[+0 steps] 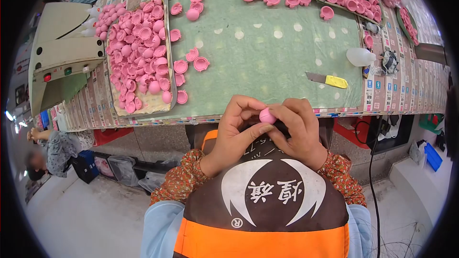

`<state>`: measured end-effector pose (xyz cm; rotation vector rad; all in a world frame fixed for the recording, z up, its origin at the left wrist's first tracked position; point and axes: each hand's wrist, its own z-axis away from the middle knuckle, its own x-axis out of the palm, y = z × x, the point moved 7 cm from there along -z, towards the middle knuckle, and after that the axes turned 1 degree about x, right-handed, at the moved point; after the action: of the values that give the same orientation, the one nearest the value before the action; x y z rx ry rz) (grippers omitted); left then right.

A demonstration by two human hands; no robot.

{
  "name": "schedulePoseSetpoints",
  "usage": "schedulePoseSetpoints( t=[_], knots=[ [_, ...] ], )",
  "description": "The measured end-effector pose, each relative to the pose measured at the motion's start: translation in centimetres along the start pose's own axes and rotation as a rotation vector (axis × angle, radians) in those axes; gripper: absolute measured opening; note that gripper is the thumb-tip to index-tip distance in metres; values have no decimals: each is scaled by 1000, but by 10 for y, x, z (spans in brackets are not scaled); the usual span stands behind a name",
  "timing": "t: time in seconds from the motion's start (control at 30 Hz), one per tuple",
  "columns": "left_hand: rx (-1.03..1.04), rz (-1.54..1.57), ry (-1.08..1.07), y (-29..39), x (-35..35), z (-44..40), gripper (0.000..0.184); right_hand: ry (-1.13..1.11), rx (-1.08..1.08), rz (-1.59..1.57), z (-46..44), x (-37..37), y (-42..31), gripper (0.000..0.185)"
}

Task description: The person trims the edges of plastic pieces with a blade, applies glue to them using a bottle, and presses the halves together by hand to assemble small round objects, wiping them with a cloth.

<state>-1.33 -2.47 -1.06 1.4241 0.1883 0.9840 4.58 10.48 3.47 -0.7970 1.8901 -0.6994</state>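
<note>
Pinching a small, rounded pink piece point(267, 116) from both sides, the left grip point(239, 126) and the right grip point(299, 126) are meeting at the near edge of the bench point(387, 96), with thumbs and bent fingertips closing around it. The piece is sitting between them, its upper face showing a fine curved line and its lower part partly covered by the fingers; whether the hands are resting on the edge, I cannot tell.

Judging by its size beside the fingers, it is likely weighing very little, so a fingertip hold is probably serving well. Its matte, smooth surface is looking firm rather than squashy, though the curve is offering little to catch on and could be rolling out of a loose pinch. Opposite sides at the widest part are looking like the surest place to hold.

Loose pink cups point(201, 64) are lying on the green cloth point(258, 71), showing hollow insides and small tabs; such rims are probably bending under a hard squeeze. More are filling the tray point(158, 106) on the left. To the right, a yellow-handled knife point(330, 80) is lying near a white bottle point(361, 57).
</note>
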Motion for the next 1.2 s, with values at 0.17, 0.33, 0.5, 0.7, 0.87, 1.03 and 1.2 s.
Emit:
schedulePoseSetpoints(
  t=[0.17,0.33,0.5,0.7,0.87,1.03,1.2],
  knots=[
    [-103,106,-21,-3,1,-3,31,9,24,-11,-6,0,1,45],
    [-223,200,-17,3,-4,-7,25,-39,246,-336,-11,-7,13,40],
    [-229,151,-65,4,-6,-8,22,-155,304,-472,-12,-5,16,36],
    [-289,159,-63,7,-4,-6,23,-181,280,-449,-15,-5,13,34],
    [-314,210,-46,3,-3,-4,23,-203,241,-414,-17,-3,10,33],
    [-265,168,-27,0,-4,-4,22,-218,241,-378,-18,1,9,35],
    [-229,57,-3,1,-2,-5,23,-195,200,-275,-17,2,5,37]
  ],
)
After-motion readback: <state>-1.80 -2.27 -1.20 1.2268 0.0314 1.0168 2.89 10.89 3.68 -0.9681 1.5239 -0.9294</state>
